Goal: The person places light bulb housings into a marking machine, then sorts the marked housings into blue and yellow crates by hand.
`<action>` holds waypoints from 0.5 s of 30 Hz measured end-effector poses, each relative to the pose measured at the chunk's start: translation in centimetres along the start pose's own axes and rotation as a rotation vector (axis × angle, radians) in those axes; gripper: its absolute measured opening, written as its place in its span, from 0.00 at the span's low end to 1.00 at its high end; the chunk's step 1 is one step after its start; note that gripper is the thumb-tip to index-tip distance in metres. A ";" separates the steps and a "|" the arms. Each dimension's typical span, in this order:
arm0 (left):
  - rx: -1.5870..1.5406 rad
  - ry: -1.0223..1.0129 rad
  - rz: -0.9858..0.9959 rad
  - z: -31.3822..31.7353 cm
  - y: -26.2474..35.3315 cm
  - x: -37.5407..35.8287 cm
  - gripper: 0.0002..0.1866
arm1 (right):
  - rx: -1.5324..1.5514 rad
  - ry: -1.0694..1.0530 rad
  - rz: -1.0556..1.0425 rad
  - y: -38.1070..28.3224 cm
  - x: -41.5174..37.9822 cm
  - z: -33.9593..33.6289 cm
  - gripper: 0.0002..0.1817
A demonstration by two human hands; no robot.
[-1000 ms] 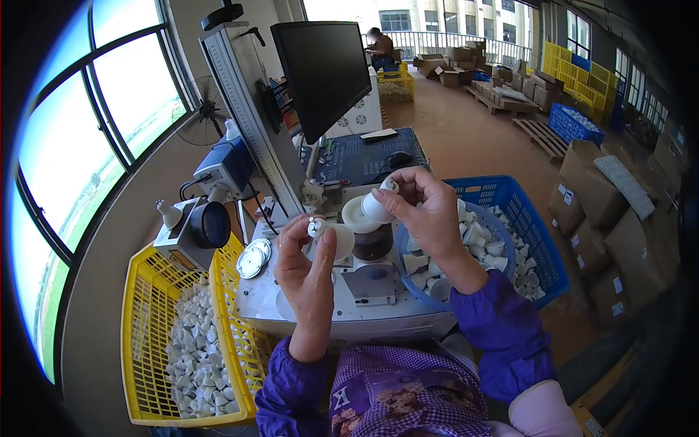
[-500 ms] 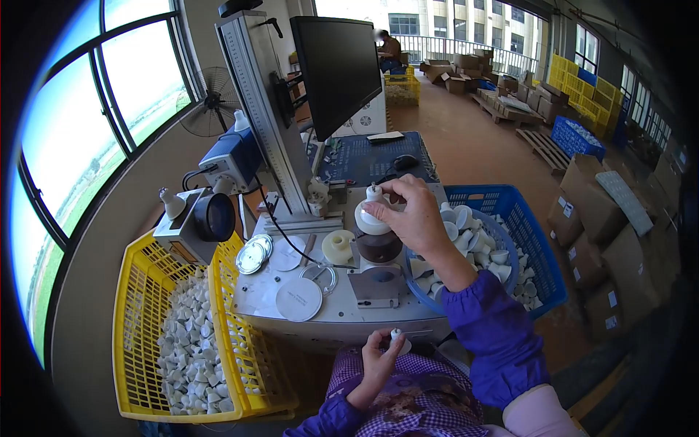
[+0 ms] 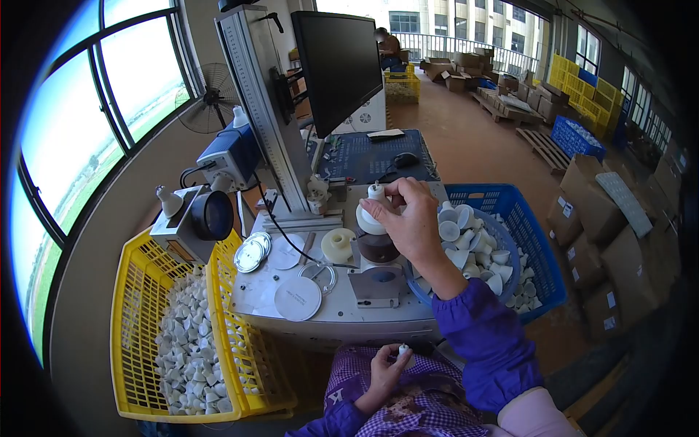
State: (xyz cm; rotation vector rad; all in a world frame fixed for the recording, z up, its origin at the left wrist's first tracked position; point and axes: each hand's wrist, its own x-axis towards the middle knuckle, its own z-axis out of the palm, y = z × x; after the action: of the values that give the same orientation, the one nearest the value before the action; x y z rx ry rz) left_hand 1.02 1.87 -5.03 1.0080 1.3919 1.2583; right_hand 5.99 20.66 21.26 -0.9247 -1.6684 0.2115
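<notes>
My right hand (image 3: 412,217) pinches a white lamp-cup part with a narrow pronged top (image 3: 374,193), at the white fixture on a dark round base (image 3: 377,249). The fingers hide part of its side. Low in front of my lap, my left hand (image 3: 384,371) is closed on another small white part (image 3: 404,351). A blue bowl (image 3: 515,256) full of similar white parts sits right of the fixture. To the left, a yellow crate (image 3: 122,328) holds many more.
A marking machine with a black lens (image 3: 213,215) and a metal column (image 3: 258,109) rises behind the bench. A monitor (image 3: 338,73) faces right. Metal discs (image 3: 298,298) lie on the bench. A blue crate (image 3: 553,273) stands right. A person (image 3: 389,49) sits far back.
My right forearm has shifted slightly left, with the hand still at the fixture. My left hand has moved a little down and to the right with its part.
</notes>
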 end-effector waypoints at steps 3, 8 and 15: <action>0.077 -0.007 -0.008 -0.1 0.2 -0.1 0.14 | 0.023 0.011 -0.002 0.2 -0.1 0.2 0.16; -0.025 0.003 -0.091 -0.2 -0.1 -0.4 0.18 | 0.012 0.018 -0.033 0.1 0.0 -0.1 0.15; -0.037 0.003 -0.095 0.0 -0.7 -0.2 0.17 | -0.008 -0.061 -0.098 0.1 0.8 -1.2 0.15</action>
State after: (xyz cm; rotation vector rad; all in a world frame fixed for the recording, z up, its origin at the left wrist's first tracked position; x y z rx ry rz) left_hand 1.12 1.59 -5.72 0.9048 1.3980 1.2110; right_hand 7.08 20.90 22.20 -0.8470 -1.7677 0.1680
